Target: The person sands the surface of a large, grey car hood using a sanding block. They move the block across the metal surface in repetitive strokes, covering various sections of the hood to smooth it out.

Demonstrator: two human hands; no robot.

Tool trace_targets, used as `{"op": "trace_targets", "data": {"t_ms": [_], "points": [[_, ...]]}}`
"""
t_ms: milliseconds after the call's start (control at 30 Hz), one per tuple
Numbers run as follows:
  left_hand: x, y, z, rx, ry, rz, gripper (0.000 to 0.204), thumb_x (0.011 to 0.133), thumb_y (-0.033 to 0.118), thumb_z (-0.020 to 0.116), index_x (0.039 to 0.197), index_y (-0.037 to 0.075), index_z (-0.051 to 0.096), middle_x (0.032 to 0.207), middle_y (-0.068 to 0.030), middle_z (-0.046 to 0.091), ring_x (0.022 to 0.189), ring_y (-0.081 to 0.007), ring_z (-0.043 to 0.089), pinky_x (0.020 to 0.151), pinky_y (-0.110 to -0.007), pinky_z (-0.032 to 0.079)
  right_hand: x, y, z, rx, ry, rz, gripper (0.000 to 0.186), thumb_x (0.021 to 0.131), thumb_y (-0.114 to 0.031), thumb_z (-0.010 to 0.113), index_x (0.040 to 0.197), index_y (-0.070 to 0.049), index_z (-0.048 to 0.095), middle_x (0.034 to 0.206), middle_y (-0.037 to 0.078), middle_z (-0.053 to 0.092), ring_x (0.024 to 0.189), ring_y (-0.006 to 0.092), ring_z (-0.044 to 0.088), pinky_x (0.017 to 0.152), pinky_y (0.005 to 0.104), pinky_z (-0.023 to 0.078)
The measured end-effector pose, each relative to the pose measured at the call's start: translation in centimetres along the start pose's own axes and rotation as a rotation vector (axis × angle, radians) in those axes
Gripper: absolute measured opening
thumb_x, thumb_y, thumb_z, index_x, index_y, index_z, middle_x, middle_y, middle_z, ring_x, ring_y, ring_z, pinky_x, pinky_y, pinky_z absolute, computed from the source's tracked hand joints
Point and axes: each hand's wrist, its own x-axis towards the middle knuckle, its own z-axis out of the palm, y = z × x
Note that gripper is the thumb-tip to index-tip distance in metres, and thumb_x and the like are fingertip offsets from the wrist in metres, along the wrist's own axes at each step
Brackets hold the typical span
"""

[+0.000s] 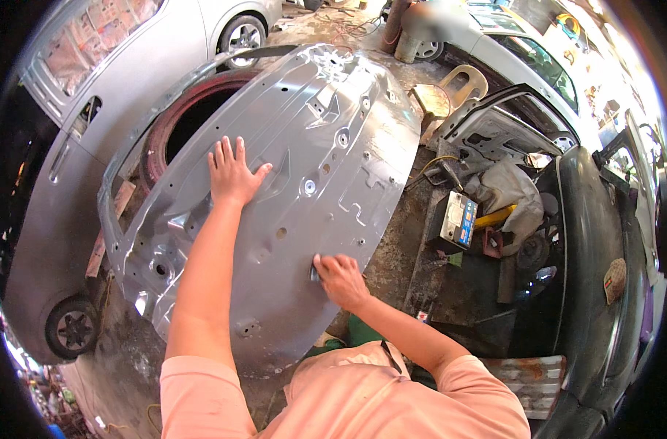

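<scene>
A large grey sheet-metal panel [289, 212] with holes, pressed ridges and brackets lies slanted in front of me. My left hand [233, 175] rests flat on its upper left part, fingers spread and holding nothing. Lower on the panel, toward its right edge, my right hand [338, 278] has its fingers curled over a small dark grey pad [313, 272] against the metal, partly hidden by the fingers.
A red-rimmed tyre [158, 143] lies beneath the panel's left side. A silver car [121, 66] stands left, a pale car [531, 66] behind. At right are a detached door [494, 124], a battery [450, 223], crumpled cloth [512, 201] and dark bodywork [589, 293].
</scene>
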Motion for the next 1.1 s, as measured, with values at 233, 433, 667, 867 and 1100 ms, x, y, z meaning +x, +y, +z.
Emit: {"op": "trace_targets", "data": {"t_ms": [233,433,667,867,1100], "points": [[0.3,0.6,-0.6,0.008,-0.020,-0.009,0.102,0.092,0.078,0.053,0.165,0.010,0.032,0.171,-0.0223,0.028,0.159,-0.0348,0.025,0.130,-0.051,0.018,4.2,7.3,-2.1,-0.060,0.051,0.298,0.052,0.091,-0.017,0.068,0.142,-0.012,0.059,0.126,0.005,0.060,0.121,0.0327,0.055,0.100,0.0495,0.045],[0.2,0.4,0.2,0.030,-0.020,-0.007,0.101,0.093,0.080,0.051,0.165,0.012,0.032,0.172,-0.0203,0.025,0.160,-0.0343,0.023,0.131,-0.050,0.017,0.2,5.2,-2.2,0.028,-0.066,-0.031,0.058,0.088,-0.018,0.072,0.144,-0.011,0.059,0.129,0.004,0.058,0.124,0.0319,0.053,0.104,0.0484,0.043],[0.0,0.0,0.8,0.044,0.055,0.020,0.098,0.094,0.076,0.054,0.163,0.010,0.035,0.169,-0.0219,0.032,0.158,-0.0383,0.027,0.129,-0.051,0.022,5.8,12.1,-3.1,0.036,-0.127,-0.163,0.066,0.082,-0.017,0.074,0.146,-0.015,0.060,0.131,0.001,0.057,0.123,0.0293,0.052,0.104,0.0461,0.044],[0.5,0.1,1.7,0.086,0.054,0.014,0.097,0.094,0.078,0.051,0.164,0.014,0.034,0.169,-0.0183,0.032,0.158,-0.0340,0.028,0.130,-0.049,0.021,3.8,20.5,-4.6,0.072,-0.335,-0.573,0.067,0.079,-0.017,0.072,0.145,-0.017,0.061,0.131,-0.001,0.056,0.122,0.0261,0.053,0.102,0.0435,0.047],[0.8,1.4,-1.0,-0.015,-0.055,-0.032,0.095,0.090,0.064,0.066,0.159,0.003,0.040,0.166,-0.0252,0.034,0.155,-0.0407,0.030,0.129,-0.051,0.024,9.8,19.0,-3.5,0.143,-0.295,-0.791,0.061,0.085,-0.022,0.072,0.145,-0.019,0.060,0.128,-0.001,0.057,0.120,0.0240,0.055,0.103,0.0424,0.047]]}}
